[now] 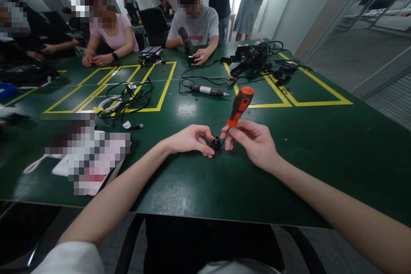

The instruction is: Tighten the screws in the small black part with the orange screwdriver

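Observation:
My left hand is closed around the side of a small black cylindrical part that stands on the green table. A narrow round piece sticks up from its top. In my right hand is a screwdriver with an orange and black handle, pinched low near the shaft. The handle leans up and to the right, while the shaft points down to the right side of the black part. Whether the tip touches the part I cannot tell.
Beyond my hands lies a grey and black electric screwdriver with its cord. Cables are coiled at the left, and a tangled cable heap sits at the back right. Across the table, a person holds a power tool.

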Action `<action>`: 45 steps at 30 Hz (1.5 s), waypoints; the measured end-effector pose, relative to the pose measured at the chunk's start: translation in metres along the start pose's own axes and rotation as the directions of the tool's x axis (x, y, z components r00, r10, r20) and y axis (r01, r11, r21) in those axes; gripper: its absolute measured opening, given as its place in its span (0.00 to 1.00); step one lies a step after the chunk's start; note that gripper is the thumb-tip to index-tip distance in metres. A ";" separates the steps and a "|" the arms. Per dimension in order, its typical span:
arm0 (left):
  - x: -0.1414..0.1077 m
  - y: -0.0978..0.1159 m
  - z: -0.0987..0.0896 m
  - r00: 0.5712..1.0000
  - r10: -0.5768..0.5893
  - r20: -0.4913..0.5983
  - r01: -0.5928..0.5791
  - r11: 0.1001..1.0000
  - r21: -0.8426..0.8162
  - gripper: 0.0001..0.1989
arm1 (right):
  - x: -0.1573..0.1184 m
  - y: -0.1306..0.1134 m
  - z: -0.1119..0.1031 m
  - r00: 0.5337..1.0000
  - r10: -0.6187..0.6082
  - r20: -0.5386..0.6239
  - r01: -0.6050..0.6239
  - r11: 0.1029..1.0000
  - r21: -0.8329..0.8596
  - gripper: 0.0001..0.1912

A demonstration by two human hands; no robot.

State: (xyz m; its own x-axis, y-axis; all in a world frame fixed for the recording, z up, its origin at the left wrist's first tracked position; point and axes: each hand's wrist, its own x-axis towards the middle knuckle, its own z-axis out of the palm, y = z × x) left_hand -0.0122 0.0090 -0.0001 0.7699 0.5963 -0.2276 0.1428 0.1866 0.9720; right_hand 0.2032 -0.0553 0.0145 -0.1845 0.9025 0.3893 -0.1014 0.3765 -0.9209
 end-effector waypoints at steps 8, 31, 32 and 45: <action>0.000 0.000 0.000 1.000 -0.003 0.007 0.003 1.000 -0.012 0.25 | -0.001 -0.002 0.002 1.000 -0.006 -0.029 0.006 1.000 -0.012 0.18; 0.001 -0.003 -0.001 1.000 0.006 0.006 -0.006 1.000 0.005 0.24 | 0.001 -0.001 -0.001 1.000 0.008 -0.029 -0.008 1.000 -0.024 0.19; 0.001 -0.003 -0.002 1.000 0.008 0.007 -0.008 1.000 0.005 0.24 | 0.001 -0.001 -0.001 1.000 0.011 -0.017 -0.011 1.000 -0.019 0.19; 0.002 -0.003 -0.001 1.000 0.006 0.010 -0.006 1.000 0.003 0.25 | 0.001 0.000 0.000 0.999 0.002 -0.044 -0.004 0.999 -0.040 0.19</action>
State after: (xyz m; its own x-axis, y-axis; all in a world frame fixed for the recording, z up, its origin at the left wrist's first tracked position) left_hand -0.0116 0.0102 -0.0033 0.7767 0.5896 -0.2215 0.1403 0.1810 0.9734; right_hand 0.2035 -0.0548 0.0151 -0.1410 0.9116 0.3861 -0.0610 0.3813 -0.9225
